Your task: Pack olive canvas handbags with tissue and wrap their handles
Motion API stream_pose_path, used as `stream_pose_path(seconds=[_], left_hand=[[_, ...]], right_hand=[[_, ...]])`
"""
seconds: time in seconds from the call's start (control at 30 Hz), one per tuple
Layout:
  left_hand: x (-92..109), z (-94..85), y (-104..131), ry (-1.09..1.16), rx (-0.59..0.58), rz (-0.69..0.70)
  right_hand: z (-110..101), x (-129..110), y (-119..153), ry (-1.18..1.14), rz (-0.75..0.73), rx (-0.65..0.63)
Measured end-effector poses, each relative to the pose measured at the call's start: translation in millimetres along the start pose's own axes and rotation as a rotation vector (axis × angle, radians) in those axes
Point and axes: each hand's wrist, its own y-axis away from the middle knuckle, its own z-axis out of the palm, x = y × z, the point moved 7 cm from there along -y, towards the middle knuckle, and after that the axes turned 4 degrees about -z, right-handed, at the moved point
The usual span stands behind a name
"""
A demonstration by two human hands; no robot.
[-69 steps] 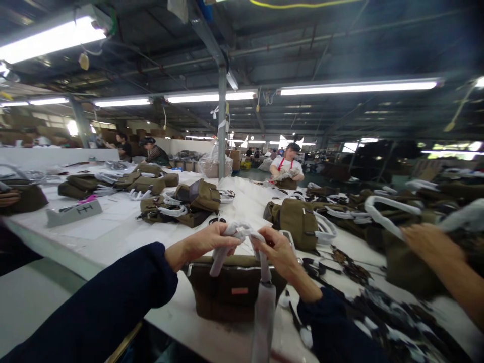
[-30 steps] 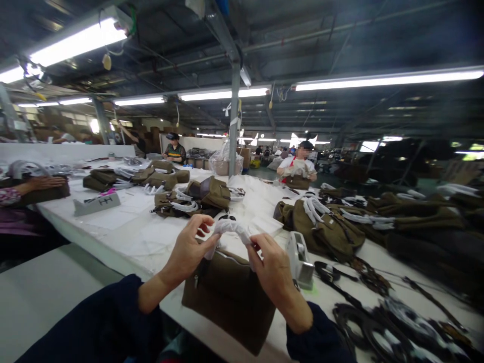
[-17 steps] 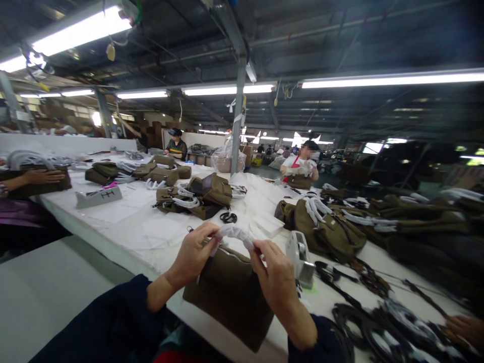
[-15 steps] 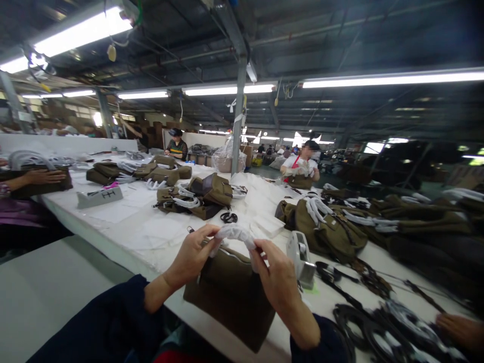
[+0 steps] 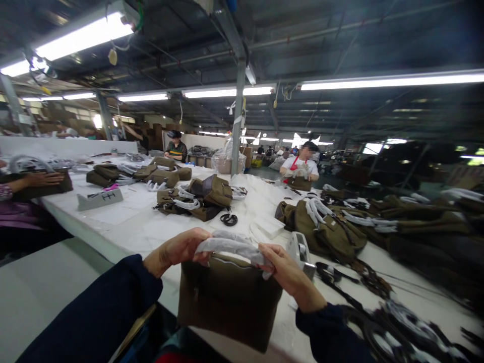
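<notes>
An olive-brown handbag (image 5: 230, 302) stands upright in front of me at the table's near edge, its zipper along the top. Its handles (image 5: 230, 245) are wrapped in white tissue and arch above the opening. My left hand (image 5: 188, 247) is closed round the left end of the wrapped handles. At the right end, my right hand (image 5: 282, 264) pinches the same wrapping between thumb and fingers. The undersides of both grips are partly hidden.
Several olive bags (image 5: 321, 229) with wrapped handles lie to the right, more (image 5: 196, 196) at centre. A grey-white dispenser (image 5: 300, 252) stands behind my right hand. Black straps (image 5: 378, 322) are heaped at right. A co-worker's hand (image 5: 43, 179) rests on a bag at left; two people work across the table.
My hands have moved apart along the handles, which now lie flatter and wider. The bag has turned to face me more squarely. The hand at the far right edge has left the view.
</notes>
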Motion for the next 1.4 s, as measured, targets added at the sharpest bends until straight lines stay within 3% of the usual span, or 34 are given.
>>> stream_pose_path(seconds=[0.07, 0.13, 0.27, 0.43, 0.6, 0.67, 0.73, 0.8, 0.87, 1.0, 1.07, 1.13, 1.23, 1.4], left_hand=[[-7, -3.1, 2, -0.002, 0.008, -0.027], [-12, -3.2, 5, -0.02, 0.01, -0.05], [-10, 8.8, 14, -0.077, -0.04, -0.063], [7, 25.9, 20, -0.225, 0.011, -0.057], [12, 29.7, 19, -0.152, 0.059, -0.017], [12, 27.9, 18, -0.178, 0.093, -0.005], [15, 27.0, 18, -0.255, 0.12, 0.01], [19, 24.6, 19, -0.347, 0.176, 0.038], [25, 20.0, 22, -0.464, 0.289, 0.1], [46, 21.5, 34, -0.79, 0.588, 0.362], [55, 30.9, 37, -0.874, 0.65, 0.472], [59, 41.7, 32, -0.906, 0.593, 0.483], [60, 51.5, 21, -0.924, 0.449, 0.381], [49, 46.7, 5, -0.796, 0.187, 0.161]], right_hand=[[-6, 6, 0, 0.039, 0.023, 0.005], [-5, 7, 2, 0.146, 0.038, -0.082], [-6, -5, 13, 0.346, 0.023, -0.176], [-8, -29, 21, 0.486, -0.03, -0.137], [-23, -56, 3, 0.451, -0.189, 0.105], [-19, -58, -9, 0.466, -0.172, 0.049], [-7, -60, -18, 0.507, -0.17, -0.098], [5, -63, -22, 0.56, -0.198, -0.193], [12, -64, -25, 0.638, -0.224, -0.205], [19, -65, -25, 0.747, -0.245, -0.187], [24, -65, -23, 0.754, -0.242, -0.238], [26, -67, -20, 0.754, -0.233, -0.282], [22, -69, -18, 0.754, -0.228, -0.268], [12, -55, -19, 0.693, -0.17, -0.251]])
